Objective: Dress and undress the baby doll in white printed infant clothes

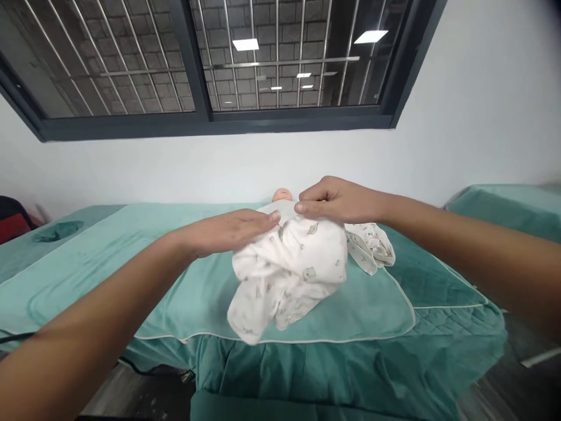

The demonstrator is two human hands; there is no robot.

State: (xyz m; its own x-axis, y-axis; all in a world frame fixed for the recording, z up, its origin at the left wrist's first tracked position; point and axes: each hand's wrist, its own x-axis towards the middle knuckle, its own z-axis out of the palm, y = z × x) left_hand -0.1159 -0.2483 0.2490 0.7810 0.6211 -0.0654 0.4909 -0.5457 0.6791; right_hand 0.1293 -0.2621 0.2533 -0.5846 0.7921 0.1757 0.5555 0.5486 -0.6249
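A white baby garment [307, 257] with small grey-green prints lies bunched over the middle of the bed, its lower folds hanging toward me. Just beyond it shows a rounded skin-coloured doll head [283, 194]; whatever else is under the cloth is hidden. My right hand [326, 199] has its fingers curled and thumb pressed on the garment's far upper edge, gripping it. On the other side, my left hand [236, 229] lies straight and flat along the garment's upper left edge, touching it, with some fingertips out of sight.
A second printed white cloth [371, 245] sits crumpled to the right on the green bed cover [184, 304]. Behind the bed are a white wall [175, 169] and a barred window [280, 64]. A red and black item [13, 225] is at far left. A dark cable [149, 371] runs below.
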